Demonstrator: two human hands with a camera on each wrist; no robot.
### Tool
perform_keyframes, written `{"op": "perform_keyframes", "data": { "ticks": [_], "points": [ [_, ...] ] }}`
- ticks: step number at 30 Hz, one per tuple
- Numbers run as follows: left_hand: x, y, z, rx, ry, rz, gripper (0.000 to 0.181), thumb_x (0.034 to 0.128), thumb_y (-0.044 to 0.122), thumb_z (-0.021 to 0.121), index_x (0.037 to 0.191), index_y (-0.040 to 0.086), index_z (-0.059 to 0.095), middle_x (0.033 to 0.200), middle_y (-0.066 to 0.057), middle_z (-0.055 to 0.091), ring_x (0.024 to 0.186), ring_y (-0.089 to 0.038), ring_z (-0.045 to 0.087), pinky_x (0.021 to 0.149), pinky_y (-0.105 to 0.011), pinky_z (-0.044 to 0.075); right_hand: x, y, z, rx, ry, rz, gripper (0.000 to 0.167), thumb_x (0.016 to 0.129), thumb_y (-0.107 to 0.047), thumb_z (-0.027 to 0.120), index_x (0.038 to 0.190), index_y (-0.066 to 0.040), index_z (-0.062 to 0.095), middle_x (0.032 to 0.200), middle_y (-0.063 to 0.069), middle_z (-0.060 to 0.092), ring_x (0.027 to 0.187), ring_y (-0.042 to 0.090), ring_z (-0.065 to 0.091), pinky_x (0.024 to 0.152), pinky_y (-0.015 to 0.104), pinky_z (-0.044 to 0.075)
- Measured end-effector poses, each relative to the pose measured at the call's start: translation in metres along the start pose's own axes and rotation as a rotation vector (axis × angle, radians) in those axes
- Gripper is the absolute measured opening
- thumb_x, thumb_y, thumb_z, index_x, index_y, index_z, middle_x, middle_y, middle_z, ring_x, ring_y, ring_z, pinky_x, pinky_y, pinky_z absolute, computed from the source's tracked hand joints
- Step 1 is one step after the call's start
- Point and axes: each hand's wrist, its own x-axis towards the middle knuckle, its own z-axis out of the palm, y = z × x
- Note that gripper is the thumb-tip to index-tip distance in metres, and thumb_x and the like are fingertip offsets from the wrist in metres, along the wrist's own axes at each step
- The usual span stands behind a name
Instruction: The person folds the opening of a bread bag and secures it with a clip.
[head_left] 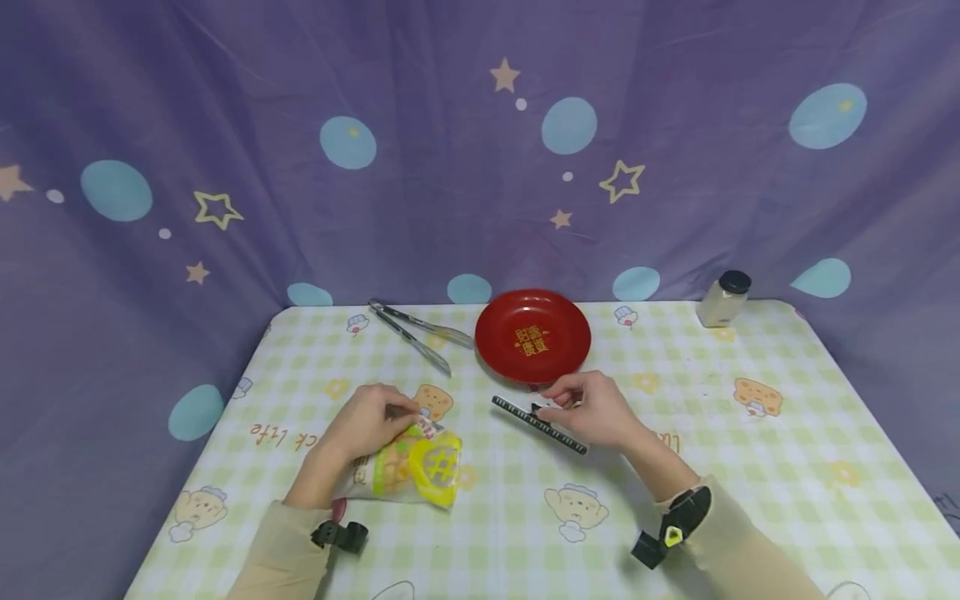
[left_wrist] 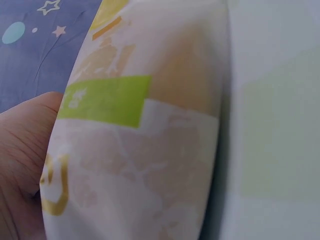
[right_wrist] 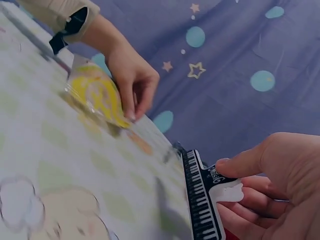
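Note:
My left hand [head_left: 372, 423] pinches the upper corner of a yellow and white food bag [head_left: 408, 467] between thumb and fingers. The bag's pale side [left_wrist: 135, 165] fills much of the left wrist view, with part of the hand [left_wrist: 25, 160] at its left. In my right hand [head_left: 596, 410] is a long black clip [head_left: 540, 425] with a piano-key pattern, held by its handle above the cloth. The right wrist view shows the thumb on the dark part of the clip [right_wrist: 202, 200] and the fingers behind it. The clip and the bag are apart.
A red plate [head_left: 532, 336] with gold characters lies at the back middle. Metal tongs [head_left: 420, 333] rest to its left, spread apart. A jar with a black lid [head_left: 723, 300] stands at the back right. A purple curtain [head_left: 450, 167] hangs behind the table.

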Motion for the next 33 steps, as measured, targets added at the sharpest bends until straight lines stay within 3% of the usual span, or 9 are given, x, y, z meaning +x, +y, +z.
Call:
{"op": "perform_keyframes", "data": {
  "ticks": [7, 14, 33],
  "points": [
    [0.001, 0.000, 0.002, 0.013, -0.001, 0.006, 0.007, 0.0924, 0.017, 0.084, 0.099, 0.017, 0.086, 0.090, 0.006, 0.078, 0.082, -0.009, 0.067, 0.078, -0.030, 0.058, 0.010, -0.007, 0.026, 0.107, -0.092, 0.021, 0.014, 0.085, -0.019, 0.090, 0.097, -0.014, 0.085, 0.077, -0.003, 0.075, 0.070, 0.014, 0.065, 0.063, 0.023, 0.053],
    [0.001, 0.000, 0.004, 0.022, 0.003, 0.011, 0.007, 0.0919, 0.018, 0.084, 0.098, 0.017, 0.086, 0.090, 0.007, 0.078, 0.083, -0.009, 0.067, 0.080, -0.032, 0.058, 0.016, -0.012, 0.045, 0.246, -0.172, 0.080, 0.012, 0.087, -0.013, 0.088, 0.096, -0.006, 0.085, 0.078, 0.005, 0.079, 0.064, 0.018, 0.071, 0.065, 0.032, 0.064],
    [0.000, -0.001, 0.005, 0.046, 0.004, -0.018, 0.007, 0.0921, 0.019, 0.084, 0.098, 0.017, 0.086, 0.091, 0.006, 0.079, 0.084, -0.010, 0.067, 0.080, -0.034, 0.058, 0.025, -0.015, 0.071, 0.321, -0.246, 0.136, 0.015, 0.087, -0.010, 0.087, 0.099, -0.002, 0.084, 0.081, 0.007, 0.081, 0.064, 0.019, 0.077, 0.067, 0.035, 0.066]
  ]
}}
